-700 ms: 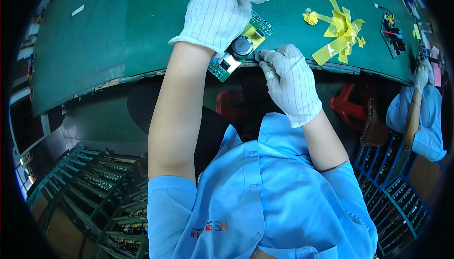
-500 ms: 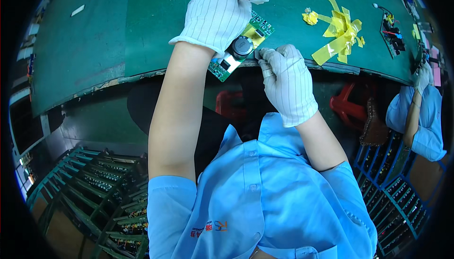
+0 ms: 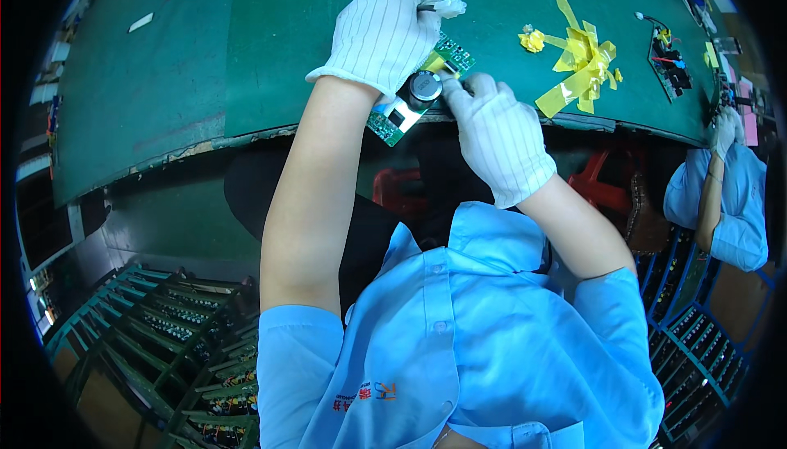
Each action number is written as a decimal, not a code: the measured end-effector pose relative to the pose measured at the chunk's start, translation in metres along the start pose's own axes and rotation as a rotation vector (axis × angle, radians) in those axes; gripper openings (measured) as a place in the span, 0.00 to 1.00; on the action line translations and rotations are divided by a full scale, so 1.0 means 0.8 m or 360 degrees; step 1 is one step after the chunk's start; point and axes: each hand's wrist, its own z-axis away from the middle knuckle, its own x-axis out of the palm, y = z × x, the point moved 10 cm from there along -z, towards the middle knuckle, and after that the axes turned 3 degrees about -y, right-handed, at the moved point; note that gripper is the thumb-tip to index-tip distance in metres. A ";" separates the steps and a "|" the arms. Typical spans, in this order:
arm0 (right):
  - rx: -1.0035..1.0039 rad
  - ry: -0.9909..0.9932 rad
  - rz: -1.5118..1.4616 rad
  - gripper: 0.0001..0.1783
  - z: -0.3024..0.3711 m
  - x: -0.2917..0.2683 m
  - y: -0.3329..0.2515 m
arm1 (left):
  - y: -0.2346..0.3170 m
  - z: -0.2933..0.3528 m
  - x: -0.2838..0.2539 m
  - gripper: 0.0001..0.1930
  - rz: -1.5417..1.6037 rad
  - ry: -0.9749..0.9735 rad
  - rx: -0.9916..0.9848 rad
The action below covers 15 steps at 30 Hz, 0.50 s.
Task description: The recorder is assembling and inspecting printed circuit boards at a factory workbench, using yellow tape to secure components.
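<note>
A green circuit board [image 3: 395, 125] is held tilted at the table's front edge. A large round black capacitor [image 3: 424, 88] stands on it, with yellow tape beyond. My left hand [image 3: 379, 39], in a white striped glove, is closed round the board's left side and covers much of it. A white connector [image 3: 448, 8] on a short dark lead sticks out past its fingers. My right hand [image 3: 504, 138], gloved alike, has its fingers bent and pressed together against the board's right side, beside the capacitor. Whatever is between those fingertips is hidden.
Crumpled yellow tape strips [image 3: 584, 60] lie on the green table [image 3: 270, 56], right of my hands. Another wired board [image 3: 670, 64] lies farther right. A co-worker's gloved hands [image 3: 725, 129] are at the right. Racks of boards [image 3: 172, 326] stand low on both sides.
My right hand has moved its fingertips up and onto the board, next to the capacitor. My left hand keeps its hold; the whole view has shifted slightly.
</note>
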 end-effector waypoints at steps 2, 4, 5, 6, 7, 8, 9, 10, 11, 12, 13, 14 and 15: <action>-0.0025 -0.0284 0.0140 0.27 -0.004 0.014 -0.006 | 0.000 0.003 -0.004 0.16 0.0050 -0.0002 -0.0045; -0.0064 -0.0272 0.0111 0.27 -0.006 0.014 -0.002 | 0.000 0.004 -0.006 0.16 0.0053 0.0017 -0.0036; -0.0082 -0.0300 0.0068 0.25 -0.007 0.015 -0.002 | -0.001 0.004 -0.005 0.16 0.0057 0.0024 -0.0043; -0.0097 -0.0329 0.0026 0.24 -0.006 0.018 0.000 | -0.001 0.003 -0.003 0.16 0.0052 0.0029 -0.0028; -0.0088 -0.0315 0.0026 0.24 -0.006 0.020 0.003 | -0.003 0.002 0.000 0.16 0.0045 0.0023 -0.0038; -0.0089 -0.0298 -0.0021 0.25 -0.005 0.022 0.005 | -0.005 0.000 0.003 0.16 0.0037 0.0014 -0.0048; -0.0089 -0.0284 -0.0069 0.27 -0.004 0.022 0.006 | -0.004 0.000 0.001 0.16 0.0074 0.0023 -0.0061; -0.0080 -0.0274 -0.0073 0.27 -0.005 0.019 0.007 | -0.001 0.000 0.001 0.16 0.0068 0.0020 -0.0049; -0.0059 -0.0247 -0.0123 0.22 -0.006 0.014 0.007 | 0.002 0.000 -0.004 0.15 0.0083 0.0079 -0.0045; -0.0042 -0.0218 -0.0173 0.17 -0.009 0.009 0.007 | 0.004 0.000 -0.010 0.14 0.0098 0.0141 -0.0042; -0.0034 -0.0208 -0.0174 0.17 -0.010 0.006 0.007 | 0.007 -0.001 -0.010 0.14 0.0093 0.0140 -0.0030; -0.0013 -0.0201 -0.0193 0.16 -0.011 0.004 0.006 | 0.005 -0.002 -0.007 0.16 0.0088 0.0093 -0.0070; 0.0005 -0.0194 -0.0211 0.16 -0.013 0.001 0.006 | 0.002 -0.003 -0.004 0.18 0.0080 0.0047 -0.0114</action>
